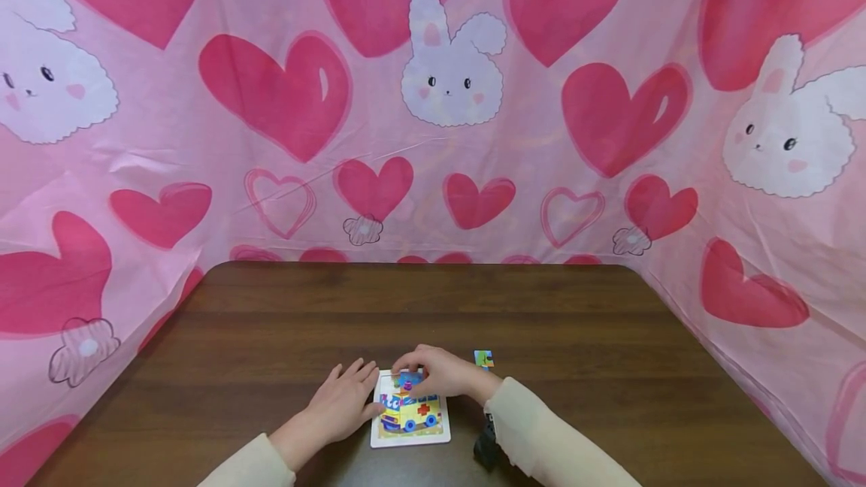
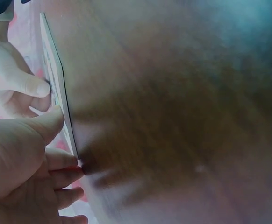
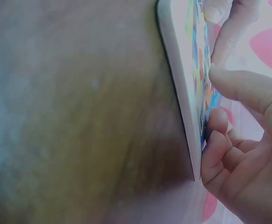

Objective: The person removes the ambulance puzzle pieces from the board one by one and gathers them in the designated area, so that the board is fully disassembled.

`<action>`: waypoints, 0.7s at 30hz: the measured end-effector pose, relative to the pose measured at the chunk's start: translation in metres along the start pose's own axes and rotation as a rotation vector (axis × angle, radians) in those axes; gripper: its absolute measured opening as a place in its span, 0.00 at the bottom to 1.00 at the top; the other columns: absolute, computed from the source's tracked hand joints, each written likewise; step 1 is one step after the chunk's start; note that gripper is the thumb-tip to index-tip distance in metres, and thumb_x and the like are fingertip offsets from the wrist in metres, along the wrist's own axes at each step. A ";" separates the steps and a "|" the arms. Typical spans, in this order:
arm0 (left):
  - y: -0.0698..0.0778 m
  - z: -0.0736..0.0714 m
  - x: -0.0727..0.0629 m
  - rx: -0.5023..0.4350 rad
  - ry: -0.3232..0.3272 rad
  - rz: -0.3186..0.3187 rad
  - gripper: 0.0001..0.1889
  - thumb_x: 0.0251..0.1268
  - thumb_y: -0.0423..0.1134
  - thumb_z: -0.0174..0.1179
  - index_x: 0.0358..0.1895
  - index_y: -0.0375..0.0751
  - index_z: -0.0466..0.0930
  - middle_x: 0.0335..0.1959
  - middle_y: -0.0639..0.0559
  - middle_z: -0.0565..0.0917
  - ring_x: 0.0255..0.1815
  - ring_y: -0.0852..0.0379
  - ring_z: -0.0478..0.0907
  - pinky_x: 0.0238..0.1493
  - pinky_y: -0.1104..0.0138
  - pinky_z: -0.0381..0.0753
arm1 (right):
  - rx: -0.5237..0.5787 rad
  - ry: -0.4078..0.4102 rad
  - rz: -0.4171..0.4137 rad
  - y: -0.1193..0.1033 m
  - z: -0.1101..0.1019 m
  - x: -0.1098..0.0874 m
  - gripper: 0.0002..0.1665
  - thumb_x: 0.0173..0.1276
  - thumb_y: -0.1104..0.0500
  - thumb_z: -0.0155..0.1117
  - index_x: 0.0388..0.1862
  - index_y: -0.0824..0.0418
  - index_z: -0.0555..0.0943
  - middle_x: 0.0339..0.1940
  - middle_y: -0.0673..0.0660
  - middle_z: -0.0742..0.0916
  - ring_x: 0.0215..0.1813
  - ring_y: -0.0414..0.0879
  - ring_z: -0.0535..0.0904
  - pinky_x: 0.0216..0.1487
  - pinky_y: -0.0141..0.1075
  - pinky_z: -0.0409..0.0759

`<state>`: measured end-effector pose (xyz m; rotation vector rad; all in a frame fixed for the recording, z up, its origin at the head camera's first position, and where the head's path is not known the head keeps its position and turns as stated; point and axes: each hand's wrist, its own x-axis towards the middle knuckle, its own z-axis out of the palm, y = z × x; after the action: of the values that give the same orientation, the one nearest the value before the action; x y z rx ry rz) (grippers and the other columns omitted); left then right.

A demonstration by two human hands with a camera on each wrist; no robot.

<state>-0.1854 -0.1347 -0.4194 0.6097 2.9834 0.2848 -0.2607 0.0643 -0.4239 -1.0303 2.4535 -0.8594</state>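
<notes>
A jigsaw puzzle board (image 1: pixel 410 441) with a white frame lies on the table near its front, showing a yellow ambulance with a red cross. My right hand (image 1: pixel 436 373) reaches over the board's upper part. Its thumb and fingers pinch a blue puzzle piece (image 3: pixel 215 100), which sits slightly tilted against the picture in the right wrist view. Spread and fairly straight, the fingers of my left hand (image 1: pixel 341 403) lie by the board's left edge. The left thumb (image 2: pixel 52 123) touches the frame's side. Part of the picture's top is hidden under the right hand.
Loose puzzle pieces (image 1: pixel 483 358) lie on the brown wooden table (image 1: pixel 304 322) beyond the right wrist, partly covered by it. A black device (image 1: pixel 485 448) shows below the right wrist. Pink cloth (image 1: pixel 419 149) with hearts and rabbits hangs around the table.
</notes>
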 end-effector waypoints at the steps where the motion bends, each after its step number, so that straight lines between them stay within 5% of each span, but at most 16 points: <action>1: 0.000 0.000 0.000 -0.001 0.000 0.001 0.31 0.60 0.52 0.58 0.59 0.30 0.72 0.60 0.39 0.71 0.64 0.39 0.62 0.60 0.43 0.56 | 0.002 0.007 0.011 0.000 0.000 -0.001 0.20 0.56 0.60 0.70 0.48 0.53 0.79 0.35 0.43 0.75 0.36 0.37 0.70 0.39 0.28 0.73; 8: 0.000 0.000 0.000 -0.008 -0.007 -0.006 0.31 0.60 0.52 0.58 0.59 0.30 0.71 0.60 0.39 0.71 0.64 0.39 0.61 0.60 0.43 0.55 | 0.022 0.041 0.079 0.000 -0.002 -0.004 0.13 0.57 0.60 0.68 0.42 0.55 0.80 0.35 0.43 0.78 0.35 0.38 0.72 0.41 0.30 0.74; 21: 0.000 0.000 0.001 -0.009 -0.022 -0.014 0.32 0.60 0.53 0.58 0.60 0.31 0.71 0.61 0.40 0.70 0.64 0.40 0.61 0.61 0.44 0.55 | 0.235 0.116 0.113 0.005 -0.003 -0.005 0.05 0.62 0.64 0.64 0.36 0.58 0.82 0.26 0.50 0.80 0.29 0.44 0.74 0.33 0.32 0.75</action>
<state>-0.1862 -0.1346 -0.4192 0.5862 2.9629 0.2885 -0.2617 0.0718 -0.4246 -0.7713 2.4041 -1.1651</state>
